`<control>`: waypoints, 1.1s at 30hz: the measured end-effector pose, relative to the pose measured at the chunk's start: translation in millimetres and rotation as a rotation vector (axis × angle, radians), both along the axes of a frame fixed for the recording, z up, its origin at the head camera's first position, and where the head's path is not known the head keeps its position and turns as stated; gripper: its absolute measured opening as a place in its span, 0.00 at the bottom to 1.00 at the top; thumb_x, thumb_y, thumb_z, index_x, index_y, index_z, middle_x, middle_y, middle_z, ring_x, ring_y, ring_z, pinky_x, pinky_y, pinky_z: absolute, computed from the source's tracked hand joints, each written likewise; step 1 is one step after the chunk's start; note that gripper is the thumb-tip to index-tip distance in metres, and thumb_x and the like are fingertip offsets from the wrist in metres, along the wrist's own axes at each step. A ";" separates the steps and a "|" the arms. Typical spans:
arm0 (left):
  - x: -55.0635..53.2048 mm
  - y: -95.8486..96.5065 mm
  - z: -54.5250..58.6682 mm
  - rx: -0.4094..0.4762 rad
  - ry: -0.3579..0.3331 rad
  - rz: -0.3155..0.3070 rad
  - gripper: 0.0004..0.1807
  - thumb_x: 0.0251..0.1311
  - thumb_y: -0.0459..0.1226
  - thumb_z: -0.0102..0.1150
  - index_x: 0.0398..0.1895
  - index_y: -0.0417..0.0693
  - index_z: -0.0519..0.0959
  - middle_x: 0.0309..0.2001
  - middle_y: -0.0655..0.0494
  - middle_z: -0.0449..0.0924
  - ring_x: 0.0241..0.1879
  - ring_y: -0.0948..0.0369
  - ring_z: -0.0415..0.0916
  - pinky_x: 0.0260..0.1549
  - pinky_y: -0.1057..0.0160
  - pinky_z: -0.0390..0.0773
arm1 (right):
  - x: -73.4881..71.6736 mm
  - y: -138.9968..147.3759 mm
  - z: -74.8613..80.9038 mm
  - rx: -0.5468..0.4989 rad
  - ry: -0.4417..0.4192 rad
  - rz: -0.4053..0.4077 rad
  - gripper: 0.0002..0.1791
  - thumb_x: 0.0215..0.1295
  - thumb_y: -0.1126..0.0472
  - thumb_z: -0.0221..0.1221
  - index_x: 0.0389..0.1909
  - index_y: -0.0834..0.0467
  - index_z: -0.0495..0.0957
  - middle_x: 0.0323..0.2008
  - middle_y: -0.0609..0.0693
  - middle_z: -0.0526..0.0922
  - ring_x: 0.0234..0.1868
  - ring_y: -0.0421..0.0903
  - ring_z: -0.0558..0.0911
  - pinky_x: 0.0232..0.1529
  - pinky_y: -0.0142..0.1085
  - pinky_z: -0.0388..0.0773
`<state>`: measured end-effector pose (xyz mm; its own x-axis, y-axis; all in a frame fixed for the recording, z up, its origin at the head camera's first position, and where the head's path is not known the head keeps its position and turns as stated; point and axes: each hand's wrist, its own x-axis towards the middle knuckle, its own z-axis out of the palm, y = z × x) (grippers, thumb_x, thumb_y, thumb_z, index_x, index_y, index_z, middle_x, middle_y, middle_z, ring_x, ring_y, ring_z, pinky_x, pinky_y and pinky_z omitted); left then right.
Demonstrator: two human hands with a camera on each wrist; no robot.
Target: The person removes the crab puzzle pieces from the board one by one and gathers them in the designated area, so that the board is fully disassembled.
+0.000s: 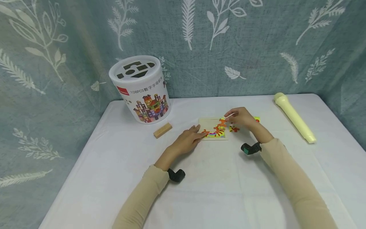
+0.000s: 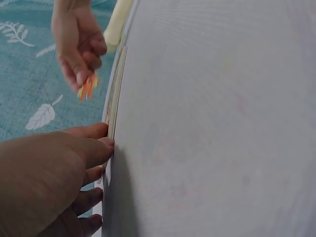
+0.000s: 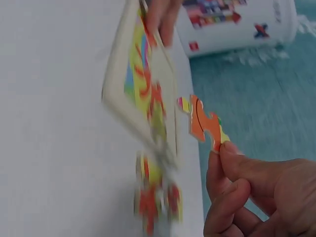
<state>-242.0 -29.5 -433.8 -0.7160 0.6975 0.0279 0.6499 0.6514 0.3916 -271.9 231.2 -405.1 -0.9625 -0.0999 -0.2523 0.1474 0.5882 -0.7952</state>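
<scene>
A small wooden puzzle board (image 1: 208, 123) lies at the middle of the table, with colourful pieces fitted along its lower and right parts. My left hand (image 1: 187, 139) rests at its left side, fingers fairly straight and touching the frame. Between thumb and fingertips my right hand (image 3: 261, 192) pinches an orange puzzle piece (image 3: 200, 121) with a striped tip. The piece is held raised over the board's upper right corner. Loose red and yellow puzzle pieces (image 1: 233, 128) lie just right of the board, partly hidden under the right hand.
A white block bucket (image 1: 143, 90) with a shape-cut lid stands at the back left. Near it lies a wooden block (image 1: 163, 130). A pale yellow microphone-shaped object (image 1: 295, 117) is at the right. Behind the white table (image 1: 211, 184) hangs a patterned curtain (image 1: 194, 73).
</scene>
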 end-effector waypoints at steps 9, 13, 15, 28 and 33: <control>0.9 -1.6 2.0 0.003 -0.013 0.002 0.21 0.65 0.35 0.49 0.61 0.54 0.70 0.67 0.38 0.57 0.67 0.42 0.55 0.62 0.44 0.60 | 15.7 59.4 7.0 0.075 -0.021 -0.042 0.15 0.64 0.64 0.54 0.49 0.66 0.76 0.35 0.44 0.84 0.37 0.39 0.77 0.39 0.35 0.73; 0.3 -2.8 2.0 0.017 -0.005 0.009 0.21 0.64 0.34 0.49 0.61 0.54 0.71 0.66 0.38 0.57 0.66 0.42 0.55 0.61 0.41 0.60 | 18.3 71.1 1.9 0.108 -0.013 -0.024 0.15 0.62 0.65 0.54 0.47 0.68 0.77 0.36 0.49 0.85 0.34 0.37 0.76 0.37 0.33 0.73; -0.2 -2.5 1.3 0.023 -0.003 0.003 0.21 0.64 0.34 0.50 0.61 0.55 0.71 0.66 0.38 0.58 0.66 0.42 0.55 0.60 0.40 0.61 | 18.7 73.0 -2.3 0.144 -0.010 -0.022 0.14 0.62 0.66 0.55 0.45 0.68 0.78 0.38 0.53 0.84 0.35 0.39 0.74 0.35 0.32 0.72; -1.2 -0.6 -1.4 0.023 0.007 -0.005 0.22 0.64 0.34 0.50 0.61 0.55 0.71 0.66 0.38 0.58 0.66 0.42 0.56 0.61 0.43 0.61 | 24.9 65.9 -2.1 0.314 0.057 -0.046 0.13 0.61 0.62 0.57 0.41 0.67 0.81 0.42 0.63 0.82 0.37 0.49 0.76 0.31 0.30 0.70; -1.4 -0.8 -1.8 0.019 0.006 -0.006 0.22 0.64 0.34 0.50 0.61 0.55 0.70 0.66 0.39 0.58 0.66 0.42 0.56 0.61 0.43 0.61 | 28.2 63.7 0.6 0.343 0.105 -0.040 0.13 0.60 0.62 0.57 0.40 0.67 0.81 0.40 0.63 0.82 0.37 0.51 0.77 0.33 0.34 0.71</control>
<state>-243.4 -30.3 -435.6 -0.7114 0.7013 0.0454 0.6562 0.6398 0.4001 -243.8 294.9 -404.5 -0.9864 0.0116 -0.1638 0.1034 0.8188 -0.5647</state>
